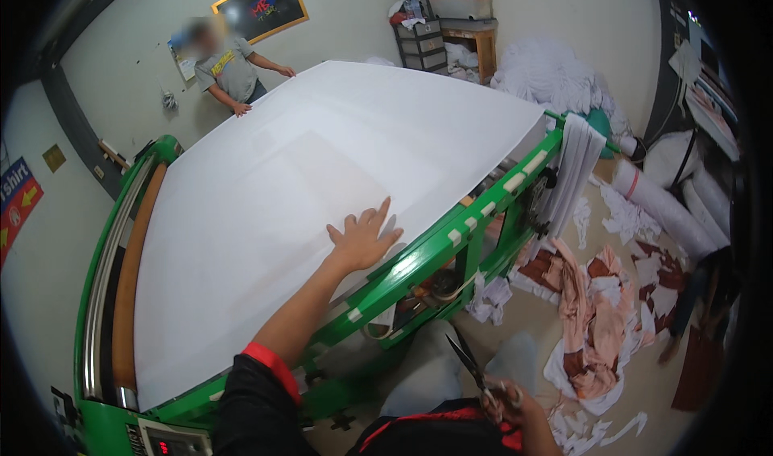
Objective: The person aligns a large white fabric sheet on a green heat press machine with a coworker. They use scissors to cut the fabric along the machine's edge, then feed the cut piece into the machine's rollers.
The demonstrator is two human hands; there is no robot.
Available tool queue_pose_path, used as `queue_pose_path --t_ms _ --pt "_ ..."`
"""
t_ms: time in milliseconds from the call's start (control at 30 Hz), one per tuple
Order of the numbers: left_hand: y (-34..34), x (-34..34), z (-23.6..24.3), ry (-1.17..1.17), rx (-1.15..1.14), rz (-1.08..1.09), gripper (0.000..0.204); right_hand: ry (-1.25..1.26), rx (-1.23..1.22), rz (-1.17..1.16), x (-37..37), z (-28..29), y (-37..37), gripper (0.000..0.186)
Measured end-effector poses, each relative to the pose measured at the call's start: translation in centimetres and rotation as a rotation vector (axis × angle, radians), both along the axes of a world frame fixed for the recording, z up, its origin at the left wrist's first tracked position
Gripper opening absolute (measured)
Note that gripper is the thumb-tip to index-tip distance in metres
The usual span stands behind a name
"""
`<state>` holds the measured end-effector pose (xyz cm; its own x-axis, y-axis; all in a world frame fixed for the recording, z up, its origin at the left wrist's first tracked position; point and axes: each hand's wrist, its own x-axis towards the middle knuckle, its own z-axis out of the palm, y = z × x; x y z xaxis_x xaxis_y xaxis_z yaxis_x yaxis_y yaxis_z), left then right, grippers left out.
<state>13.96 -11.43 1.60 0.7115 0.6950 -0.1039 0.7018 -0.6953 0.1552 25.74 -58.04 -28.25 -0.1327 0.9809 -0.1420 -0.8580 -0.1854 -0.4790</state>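
Note:
A wide sheet of white fabric point(241, 238) lies spread over the bed of a green-framed machine point(403, 275). My left hand point(364, 238) rests on the fabric close to the near green rail, palm down with its fingers spread. Down by my lap, my right hand point(515, 412) is closed around the handles of a pair of scissors point(465, 355). Their dark blades point up and to the left, toward the machine's frame. On the far side, a co-worker point(229, 69) in a grey shirt has both hands at the fabric's edge.
A brown roller point(137, 295) runs along the machine's left end, with a control panel point(173, 440) below it. White cloth point(572, 166) hangs over the right corner. Peach and brown fabric scraps point(596, 319) litter the floor at right, near wrapped rolls point(660, 202). A white cloth heap point(547, 73) lies behind.

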Motion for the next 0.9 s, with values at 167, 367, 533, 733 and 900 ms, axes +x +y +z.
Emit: queue_pose_path --t_ms 167,367,533,733,900 --pt "2.1 1.9 -1.0 -0.028 0.031 0.113 0.081 -0.039 0.028 -0.032 4.3 9.6 -3.1 0.103" --pt "0.7 3.5 -3.7 -0.069 0.186 0.087 0.086 -0.526 -0.027 0.058 12.0 20.9 4.8 0.086" --pt "0.3 3.3 -3.1 -0.019 -0.006 0.135 0.092 -0.768 -0.060 0.209 17.4 26.7 11.0 0.072" --pt "-1.1 6.6 -2.5 -0.020 0.003 0.233 0.090 -1.094 -0.151 0.245 23.6 18.4 11.3 0.065" --pt "-2.0 8.2 -2.7 -0.037 0.049 0.280 0.098 -0.749 -0.350 0.238 22.9 30.7 17.9 0.083"
